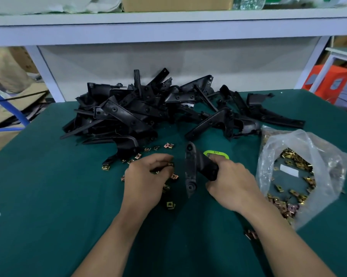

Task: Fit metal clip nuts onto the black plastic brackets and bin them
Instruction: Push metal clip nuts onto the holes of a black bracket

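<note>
**A:** What's on the green table (49, 196)?

**B:** A large tangled pile of black plastic brackets (148, 110) lies at the far side of the table. Everything else I'll place from that pile.

**A:** Where are the hands?

**B:** Both are on the near side of the pile, forearms reaching in from the bottom edge. The right hand (230, 184) is clenched around one end of a single black bracket (190, 170), holding it just in front of the pile. The bracket's long arm runs roughly toward and away from the viewer, between the two hands.

**A:** And the left?

**B:** The left hand (144, 176) is near the pile's front edge, fingers curled, with the fingertips pinching a small brass-coloured clip nut (170, 164). It is just beside the held bracket, not touching it.

**A:** Are there more nuts?

**B:** Yes. Loose clip nuts (169, 145) are scattered on the table between the pile and the left hand, with one more (170, 204) nearer the viewer. To the right of the pile, an open clear plastic bag (308, 176) holds many more.

**A:** Anything else?

**B:** A small bright green object (216, 153) lies just beyond the right hand, partly hidden; I can't tell what it is.
</note>
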Available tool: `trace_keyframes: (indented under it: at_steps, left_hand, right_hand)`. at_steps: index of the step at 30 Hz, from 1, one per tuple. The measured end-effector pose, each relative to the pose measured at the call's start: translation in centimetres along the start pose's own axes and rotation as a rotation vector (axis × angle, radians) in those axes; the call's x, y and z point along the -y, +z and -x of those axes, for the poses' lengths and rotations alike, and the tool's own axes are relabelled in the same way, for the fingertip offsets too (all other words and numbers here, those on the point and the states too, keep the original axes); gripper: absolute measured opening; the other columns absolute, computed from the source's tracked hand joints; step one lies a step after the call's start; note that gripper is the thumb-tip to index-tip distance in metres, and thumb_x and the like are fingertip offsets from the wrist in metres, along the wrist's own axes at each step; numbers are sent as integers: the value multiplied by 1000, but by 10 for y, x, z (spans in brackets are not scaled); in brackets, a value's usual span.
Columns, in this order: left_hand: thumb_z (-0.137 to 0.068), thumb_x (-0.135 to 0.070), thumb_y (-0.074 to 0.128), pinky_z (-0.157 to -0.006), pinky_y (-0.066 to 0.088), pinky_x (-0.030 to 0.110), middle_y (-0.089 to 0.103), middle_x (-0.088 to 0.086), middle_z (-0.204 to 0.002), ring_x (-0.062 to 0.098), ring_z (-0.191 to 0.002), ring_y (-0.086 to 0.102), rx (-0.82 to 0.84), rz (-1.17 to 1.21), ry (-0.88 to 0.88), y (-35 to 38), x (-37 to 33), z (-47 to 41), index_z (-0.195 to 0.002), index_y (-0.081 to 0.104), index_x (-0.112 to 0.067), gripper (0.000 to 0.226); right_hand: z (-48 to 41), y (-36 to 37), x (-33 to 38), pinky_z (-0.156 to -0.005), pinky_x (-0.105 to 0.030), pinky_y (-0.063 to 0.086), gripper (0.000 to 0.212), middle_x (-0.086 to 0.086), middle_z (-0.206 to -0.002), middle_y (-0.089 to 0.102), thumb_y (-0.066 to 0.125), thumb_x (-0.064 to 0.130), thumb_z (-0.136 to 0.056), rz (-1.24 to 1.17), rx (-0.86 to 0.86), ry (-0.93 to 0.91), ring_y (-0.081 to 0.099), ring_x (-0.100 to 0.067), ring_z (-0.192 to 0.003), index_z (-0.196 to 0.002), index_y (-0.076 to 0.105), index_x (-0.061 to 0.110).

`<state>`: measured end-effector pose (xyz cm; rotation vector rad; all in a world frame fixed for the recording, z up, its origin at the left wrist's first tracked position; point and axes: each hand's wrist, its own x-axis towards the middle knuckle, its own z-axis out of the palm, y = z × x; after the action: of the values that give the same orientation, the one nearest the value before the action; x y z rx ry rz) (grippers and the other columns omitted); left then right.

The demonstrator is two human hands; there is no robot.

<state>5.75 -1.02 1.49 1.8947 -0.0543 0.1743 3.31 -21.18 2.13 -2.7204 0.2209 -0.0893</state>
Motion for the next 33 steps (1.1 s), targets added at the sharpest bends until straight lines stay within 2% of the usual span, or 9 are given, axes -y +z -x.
trace_keyframes:
  at_steps: [6, 12, 17, 20, 23, 25, 27, 30, 33]
  left_hand:
    - [-86, -16, 80, -66, 47, 2, 76, -23, -82, -7, -78, 71, 23, 64, 11, 3, -1, 2, -92, 81, -35, 21]
    - [-95, -26, 70, -69, 55, 15, 78, -12, -79, 5, -77, 73, 52, 137, 55, 3, -3, 4, -81, 80, -40, 22]
    - [-97, -19, 67, -67, 50, 9, 79, -10, -82, 2, -78, 73, 75, 208, 21, 4, -4, 5, -86, 81, -36, 24]
    - [-84, -24, 75, -60, 50, 12, 77, -12, -76, 1, -69, 70, 64, 152, -22, 5, -3, 6, -85, 80, -42, 18]
    - [-69, -31, 78, -64, 54, 18, 78, -9, -80, 5, -74, 73, 92, 173, -6, 4, -2, 6, -83, 80, -38, 16]
    - [-65, -32, 84, -66, 56, 21, 78, -4, -80, 9, -73, 72, 139, 228, 19, 2, -2, 5, -82, 81, -31, 18]
    - [-67, -27, 92, -64, 54, 17, 76, -2, -74, 9, -66, 66, 180, 276, 30, 1, -2, 6, -77, 80, -22, 16]
    - [-73, -30, 90, -58, 45, 21, 67, -1, -63, 9, -60, 54, 125, 271, -18, 3, -3, 7, -67, 76, -15, 21]
    - [-92, -29, 75, -62, 50, 23, 74, -6, -69, 7, -62, 64, 17, 145, -43, 3, -5, 8, -72, 74, -20, 22]
  right_hand:
    - [1, -1, -2, -75, -37, 51, 74, -3, -103, 70, 66, 24, -75, -41, 18, -23, 63, -36, -94, -143, 46, 45]
    - [0, -3, -2, -79, -38, 54, 77, -4, -108, 70, 67, 22, -75, -48, 45, -16, 64, -35, -97, -146, 46, 44]
    - [0, -3, -2, -75, -40, 57, 56, -1, -91, 67, 67, 21, -74, -76, 53, -27, 62, -33, -85, -127, 60, 38]
    - [-1, -2, -3, -73, -40, 57, 54, 2, -84, 64, 67, 20, -74, -96, 56, -27, 62, -32, -82, -125, 62, 37]
    - [0, -2, -2, -72, -39, 57, 48, 6, -79, 61, 69, 20, -74, -121, 69, -34, 63, -29, -79, -119, 64, 36]
    - [1, -1, -1, -73, -39, 58, 32, 7, -79, 62, 68, 21, -75, -137, 92, -54, 64, -28, -81, -101, 64, 38]
    - [1, -1, -1, -73, -40, 58, 25, 7, -78, 62, 68, 22, -75, -122, 104, -78, 64, -27, -80, -80, 54, 42]
    - [0, -1, -1, -71, -40, 58, 27, 7, -77, 62, 67, 21, -76, -127, 100, -84, 63, -25, -78, -77, 50, 42]
    - [1, -2, 0, -72, -39, 58, 28, 7, -78, 63, 68, 22, -76, -128, 101, -85, 64, -26, -80, -75, 48, 42]
